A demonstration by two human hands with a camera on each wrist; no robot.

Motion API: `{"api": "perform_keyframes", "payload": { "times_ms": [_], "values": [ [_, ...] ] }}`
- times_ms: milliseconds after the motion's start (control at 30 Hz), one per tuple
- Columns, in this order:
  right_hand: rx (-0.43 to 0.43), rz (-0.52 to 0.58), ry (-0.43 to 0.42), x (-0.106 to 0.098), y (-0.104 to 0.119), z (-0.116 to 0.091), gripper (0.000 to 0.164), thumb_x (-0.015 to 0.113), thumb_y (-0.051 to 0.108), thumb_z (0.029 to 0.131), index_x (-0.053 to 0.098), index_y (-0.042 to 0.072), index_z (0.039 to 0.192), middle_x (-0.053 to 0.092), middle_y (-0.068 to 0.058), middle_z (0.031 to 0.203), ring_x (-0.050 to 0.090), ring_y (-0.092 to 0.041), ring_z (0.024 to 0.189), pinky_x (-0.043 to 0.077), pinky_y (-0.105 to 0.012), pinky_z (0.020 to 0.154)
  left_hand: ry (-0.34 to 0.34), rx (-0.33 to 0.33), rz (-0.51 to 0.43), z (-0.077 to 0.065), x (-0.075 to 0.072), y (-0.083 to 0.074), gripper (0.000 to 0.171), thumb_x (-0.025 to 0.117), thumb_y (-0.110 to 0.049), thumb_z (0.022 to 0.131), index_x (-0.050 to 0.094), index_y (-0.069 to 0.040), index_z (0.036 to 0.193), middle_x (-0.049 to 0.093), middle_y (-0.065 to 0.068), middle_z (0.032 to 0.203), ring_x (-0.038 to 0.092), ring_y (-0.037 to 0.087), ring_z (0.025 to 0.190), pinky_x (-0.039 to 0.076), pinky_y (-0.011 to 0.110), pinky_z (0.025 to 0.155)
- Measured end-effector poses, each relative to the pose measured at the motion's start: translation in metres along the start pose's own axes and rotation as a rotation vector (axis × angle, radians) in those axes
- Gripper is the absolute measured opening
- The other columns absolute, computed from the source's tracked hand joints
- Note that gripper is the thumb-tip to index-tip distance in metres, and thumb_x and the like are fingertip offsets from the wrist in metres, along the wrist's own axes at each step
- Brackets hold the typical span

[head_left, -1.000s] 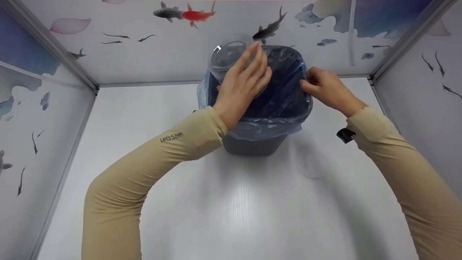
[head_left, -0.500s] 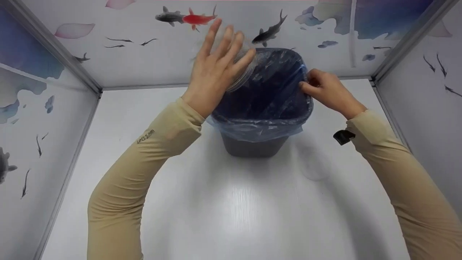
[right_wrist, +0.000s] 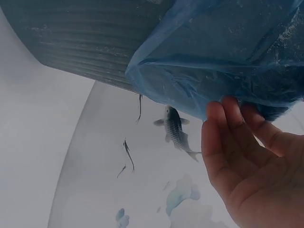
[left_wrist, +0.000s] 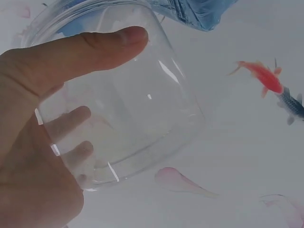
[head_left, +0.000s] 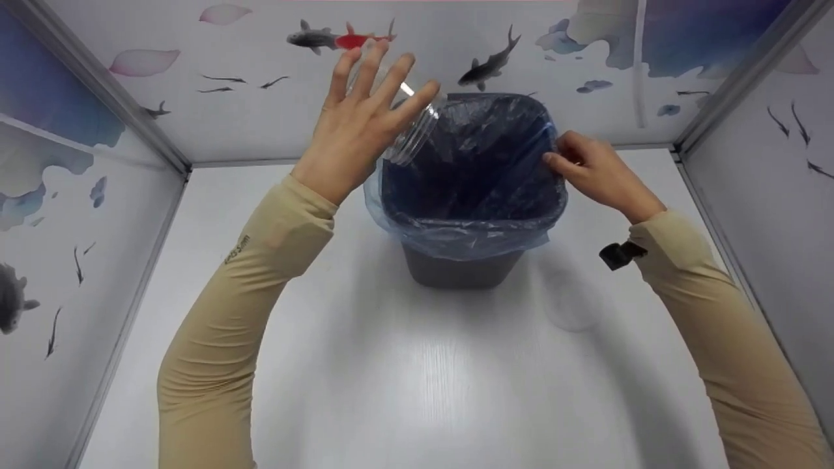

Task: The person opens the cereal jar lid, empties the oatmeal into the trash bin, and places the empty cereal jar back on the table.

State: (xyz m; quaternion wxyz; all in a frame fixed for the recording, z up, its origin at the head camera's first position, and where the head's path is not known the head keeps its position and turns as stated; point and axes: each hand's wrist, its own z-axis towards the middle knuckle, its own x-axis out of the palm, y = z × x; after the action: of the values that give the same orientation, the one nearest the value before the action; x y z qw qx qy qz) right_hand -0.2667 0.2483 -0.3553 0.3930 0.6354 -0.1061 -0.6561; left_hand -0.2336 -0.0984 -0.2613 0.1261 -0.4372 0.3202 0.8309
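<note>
My left hand (head_left: 358, 124) grips a clear plastic jar (head_left: 412, 133), held tilted over the bin's left rim with its mouth toward the bin. In the left wrist view, the thumb lies across the jar's (left_wrist: 137, 95) near side and fingers show through its wall; nothing shows inside. My right hand (head_left: 596, 170) pinches the right rim of a grey trash bin (head_left: 462, 270), thumb on the inner side. A blue bag (head_left: 469, 241) lines the bin and folds over its rim. The right wrist view has the fingers (right_wrist: 213, 142) against the bag's (right_wrist: 204, 71) outer fold.
A clear round lid (head_left: 573, 301) lies on the white table (head_left: 430, 384), right of the bin. Panels painted with fish (head_left: 490, 64) stand at the back and both sides. The bin stands close to the back panel (head_left: 254, 124).
My left hand has moved left with the jar, from over the bin's opening to its left rim, tilting the jar. My right hand keeps its hold on the rim.
</note>
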Motion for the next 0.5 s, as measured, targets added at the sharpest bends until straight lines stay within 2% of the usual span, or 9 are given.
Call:
{"api": "perform_keyframes", "payload": {
  "times_ms": [133, 267, 500],
  "values": [
    [0.007, 0.082, 0.009, -0.002, -0.005, -0.008, 0.031, 0.049, 0.029, 0.102, 0.058, 0.0, 0.103, 0.057, -0.007, 0.089, 0.05, -0.015, 0.076, 0.039, -0.023, 0.066, 0.034, -0.008, -0.018, -0.005, 0.001, 0.004, 0.086, 0.063, 0.016, 0.075, 0.035, -0.024, 0.146, 0.034, 0.016, 0.147, 0.022, 0.04, 0.138, 0.015, 0.051, 0.11],
    [0.004, 0.152, -0.008, -0.004, -0.011, -0.017, 0.034, 0.047, 0.027, 0.103, 0.06, -0.003, 0.111, 0.06, -0.005, 0.097, 0.058, -0.01, 0.085, 0.046, -0.019, 0.076, 0.042, -0.044, -0.055, -0.012, 0.005, 0.013, 0.087, 0.067, 0.012, 0.072, 0.034, -0.019, 0.147, 0.034, 0.019, 0.146, 0.023, 0.041, 0.137, 0.017, 0.053, 0.108],
    [0.011, 0.136, 0.0, -0.004, -0.025, -0.033, 0.029, 0.05, 0.023, 0.102, 0.06, -0.002, 0.115, 0.063, -0.011, 0.104, 0.059, -0.004, 0.089, 0.044, -0.017, 0.077, 0.054, -0.196, -0.156, -0.025, 0.018, 0.033, 0.091, 0.069, 0.008, 0.067, 0.031, -0.013, 0.147, 0.034, 0.024, 0.143, 0.025, 0.044, 0.133, 0.019, 0.053, 0.102]
  ]
}}
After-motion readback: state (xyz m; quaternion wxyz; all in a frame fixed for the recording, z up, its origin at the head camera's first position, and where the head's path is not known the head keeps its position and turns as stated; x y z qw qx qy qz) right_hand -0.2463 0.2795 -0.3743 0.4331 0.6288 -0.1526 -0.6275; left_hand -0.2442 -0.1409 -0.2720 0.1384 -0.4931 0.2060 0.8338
